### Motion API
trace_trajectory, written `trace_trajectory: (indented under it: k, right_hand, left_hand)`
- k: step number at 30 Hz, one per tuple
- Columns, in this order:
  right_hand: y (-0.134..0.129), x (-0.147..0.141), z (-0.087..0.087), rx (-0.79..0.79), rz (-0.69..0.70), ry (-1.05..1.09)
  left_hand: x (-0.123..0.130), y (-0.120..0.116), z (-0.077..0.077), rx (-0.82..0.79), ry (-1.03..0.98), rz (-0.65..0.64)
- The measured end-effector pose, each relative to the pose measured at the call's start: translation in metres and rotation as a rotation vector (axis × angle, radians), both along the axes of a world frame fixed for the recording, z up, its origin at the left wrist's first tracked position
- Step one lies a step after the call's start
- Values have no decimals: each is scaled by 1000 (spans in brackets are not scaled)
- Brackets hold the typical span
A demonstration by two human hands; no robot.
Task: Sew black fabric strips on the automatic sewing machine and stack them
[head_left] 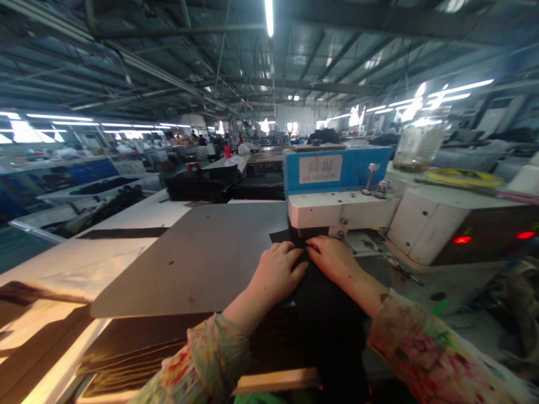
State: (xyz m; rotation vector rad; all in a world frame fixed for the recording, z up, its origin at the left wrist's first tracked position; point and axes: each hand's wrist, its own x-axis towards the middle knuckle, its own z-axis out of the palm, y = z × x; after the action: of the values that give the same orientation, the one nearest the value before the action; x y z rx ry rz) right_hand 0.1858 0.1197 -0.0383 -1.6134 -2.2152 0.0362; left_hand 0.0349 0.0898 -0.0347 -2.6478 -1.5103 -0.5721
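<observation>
A long piece of black sheet material [328,303], perhaps fabric, hangs down towards me from the white head [315,212] of a machine. My left hand [278,270] lies on its left side with bent fingers closed on the material, the thumb towards the right. From the other side my right hand [332,259] grips the same piece, fingertips pressed together just in front of the machine head. The two hands' fingertips are close to each other. Where the material passes under the head, the machine and my fingers hide it.
A grey metal plate [202,252] extends left of the machine. Stacks of black sheets [204,184] lie behind it, and brown layered pieces [135,359] below. At the right are a control box [475,224] with red displays, a clear plastic jar [421,143] and a yellow ring [465,177].
</observation>
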Motion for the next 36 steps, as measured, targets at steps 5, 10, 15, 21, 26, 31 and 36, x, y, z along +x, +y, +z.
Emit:
trace_trajectory:
  k: [5, 10, 15, 21, 26, 31, 36]
  right_hand:
    - [-3, -1, 3, -2, -12, -14]
    - [-4, -2, 5, 0, -9, -26]
    - [-5, -2, 4, 15, -2, -38]
    - [-5, -3, 4, -2, -5, -63]
    - [-6, -2, 3, 21, 8, -44]
    - [-5, -2, 4, 28, 8, -52]
    - [-6, -3, 5, 11, -4, -62]
  left_hand:
    - [0, 0, 0, 9, -6, 0]
    - [0, 0, 1, 3, -5, -2]
    - [0, 0, 1, -4, -11, 1]
    - [-1, 0, 0, 11, -9, -7]
    - [-1, 1, 0, 13, -8, -8]
    - [0, 2, 1, 1, -3, -2]
    - [0, 1, 2, -15, -2, 2]
